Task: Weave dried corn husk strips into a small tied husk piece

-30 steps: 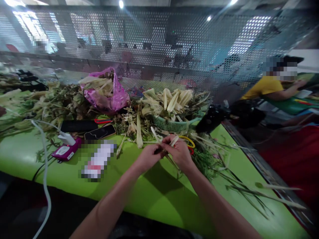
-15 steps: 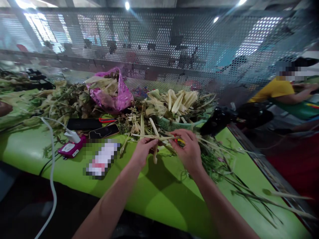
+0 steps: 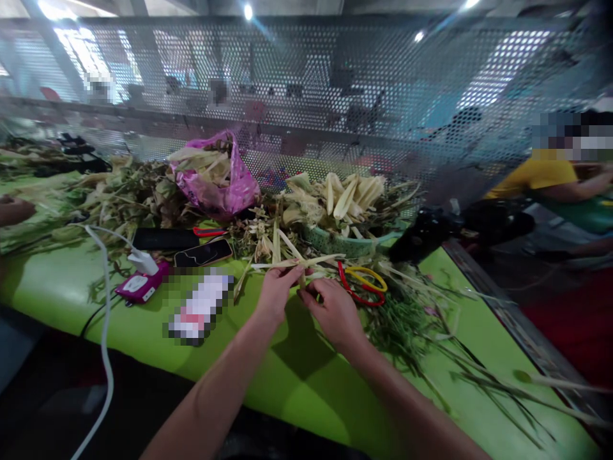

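My left hand (image 3: 276, 294) pinches pale, dried corn husk strips (image 3: 322, 259) where they cross above the green table. One strip runs sideways past the fingers; another slants up and away. My right hand (image 3: 335, 312) is closed just right of and below the crossing, its fingertips at the lower end of a strip, which they largely hide. Beside the right hand lie scissors (image 3: 364, 281) with red and yellow handles, their blades hidden. Behind the hands, a green basket (image 3: 335, 243) holds a heap of corn husks (image 3: 345, 197).
A pink plastic bag (image 3: 242, 185) of husks stands at the back. Left are phones (image 3: 204, 253), a red-handled tool (image 3: 209, 232) and a purple power adapter (image 3: 142, 281) with a white cable. Green stringy plants (image 3: 400, 326) lie right. A person in yellow (image 3: 536, 176) sits far right.
My right hand has moved left and down from the sideways strip's right part to the lower end near the crossing, uncovering the scissors handles. The left hand keeps its pinch.
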Action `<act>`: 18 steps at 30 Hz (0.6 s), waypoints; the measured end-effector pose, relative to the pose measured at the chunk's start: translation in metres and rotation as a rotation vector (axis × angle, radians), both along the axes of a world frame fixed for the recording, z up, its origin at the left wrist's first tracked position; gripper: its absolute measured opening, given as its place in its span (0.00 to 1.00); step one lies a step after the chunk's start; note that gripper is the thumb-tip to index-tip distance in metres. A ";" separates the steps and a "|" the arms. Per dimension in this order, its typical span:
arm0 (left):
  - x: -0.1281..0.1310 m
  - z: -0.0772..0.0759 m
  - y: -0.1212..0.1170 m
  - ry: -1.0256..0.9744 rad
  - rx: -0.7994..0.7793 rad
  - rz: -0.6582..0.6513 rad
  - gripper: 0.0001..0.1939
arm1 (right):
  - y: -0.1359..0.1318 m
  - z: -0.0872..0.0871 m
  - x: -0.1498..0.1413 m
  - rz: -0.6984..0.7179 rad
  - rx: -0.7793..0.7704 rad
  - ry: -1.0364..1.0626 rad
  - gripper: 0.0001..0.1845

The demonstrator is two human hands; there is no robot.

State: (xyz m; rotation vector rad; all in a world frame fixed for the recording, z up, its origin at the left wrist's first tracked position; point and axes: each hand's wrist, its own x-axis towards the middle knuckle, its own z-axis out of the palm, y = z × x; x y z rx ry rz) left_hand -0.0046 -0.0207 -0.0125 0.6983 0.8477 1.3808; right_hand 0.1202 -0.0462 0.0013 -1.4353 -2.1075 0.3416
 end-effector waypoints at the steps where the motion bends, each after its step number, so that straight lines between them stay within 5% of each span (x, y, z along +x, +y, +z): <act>1: 0.000 0.000 0.000 0.000 0.003 -0.005 0.12 | 0.000 -0.001 -0.002 0.013 -0.033 0.024 0.12; 18: -0.005 -0.001 0.002 0.006 -0.037 0.030 0.14 | -0.001 0.006 0.001 0.173 -0.022 0.146 0.12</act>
